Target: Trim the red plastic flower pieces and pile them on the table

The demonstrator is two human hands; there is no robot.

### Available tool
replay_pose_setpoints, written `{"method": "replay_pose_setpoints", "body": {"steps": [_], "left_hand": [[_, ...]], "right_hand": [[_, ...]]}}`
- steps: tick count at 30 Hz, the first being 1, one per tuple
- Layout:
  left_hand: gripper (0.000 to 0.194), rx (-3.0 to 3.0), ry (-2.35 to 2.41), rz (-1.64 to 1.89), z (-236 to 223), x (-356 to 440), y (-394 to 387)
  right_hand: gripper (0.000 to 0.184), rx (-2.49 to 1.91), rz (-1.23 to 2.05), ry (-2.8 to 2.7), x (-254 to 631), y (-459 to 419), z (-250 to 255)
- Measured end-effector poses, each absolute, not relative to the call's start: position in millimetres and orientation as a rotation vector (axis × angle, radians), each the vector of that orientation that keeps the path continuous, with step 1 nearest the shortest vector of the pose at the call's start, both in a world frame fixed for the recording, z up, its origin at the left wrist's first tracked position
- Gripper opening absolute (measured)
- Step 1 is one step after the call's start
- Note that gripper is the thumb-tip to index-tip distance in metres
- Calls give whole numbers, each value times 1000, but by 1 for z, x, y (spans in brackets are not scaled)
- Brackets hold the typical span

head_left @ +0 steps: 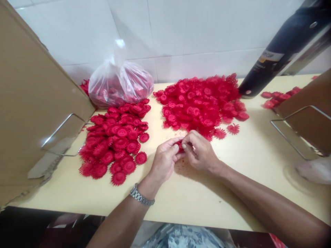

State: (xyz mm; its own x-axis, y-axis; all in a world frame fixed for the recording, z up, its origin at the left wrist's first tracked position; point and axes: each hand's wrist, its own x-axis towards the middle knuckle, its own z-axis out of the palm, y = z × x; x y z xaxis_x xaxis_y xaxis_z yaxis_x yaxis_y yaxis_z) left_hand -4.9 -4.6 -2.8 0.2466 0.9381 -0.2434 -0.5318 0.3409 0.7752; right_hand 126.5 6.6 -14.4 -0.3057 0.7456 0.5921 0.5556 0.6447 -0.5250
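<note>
From my far place, I look down on the two hands of the person, close together over the table (207, 206). The left hand (162, 160) pinches a small red flower (180, 146) between the thumb and the fingers. The right hand (200, 151) pinches the same flower from the other side, with its fingers bent inward. The flower is partly hidden by the fingers, so I cannot tell its full shape. It is above the table, just in front of the right pile (193, 103), which is made of many red flowers. Red crumbs (183, 165) lie on the table under the hands.

The left pile (116, 141), also of red flowers, lies to the left of the left hand, and the two piles are apart. Behind the left pile I see a tied clear bag (120, 84) with red things inside. A dark bottle (269, 58) stands at the right end of the right pile, and beyond it there is a small group (279, 97) of red flowers. The left box (38, 89) and the right box (307, 120) stand at the two sides, each with a bent wire. On the left wrist there is a metal watch (141, 195).
</note>
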Motion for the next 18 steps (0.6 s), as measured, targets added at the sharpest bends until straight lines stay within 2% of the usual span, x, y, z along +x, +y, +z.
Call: {"method": "replay_pose_setpoints", "body": {"steps": [6,13,18], "left_hand": [[24,599,768,1106,-3,-6,-5],[20,635,811,1189,1,-8,-2],[15,606,910,1342,4,-16,2]], "right_hand": [[12,-1046,523,-1853,128,3,-11],[16,-1014,977,-1537,125,4,-16],[13,-1014,838,-1277,148,19,-6]]}}
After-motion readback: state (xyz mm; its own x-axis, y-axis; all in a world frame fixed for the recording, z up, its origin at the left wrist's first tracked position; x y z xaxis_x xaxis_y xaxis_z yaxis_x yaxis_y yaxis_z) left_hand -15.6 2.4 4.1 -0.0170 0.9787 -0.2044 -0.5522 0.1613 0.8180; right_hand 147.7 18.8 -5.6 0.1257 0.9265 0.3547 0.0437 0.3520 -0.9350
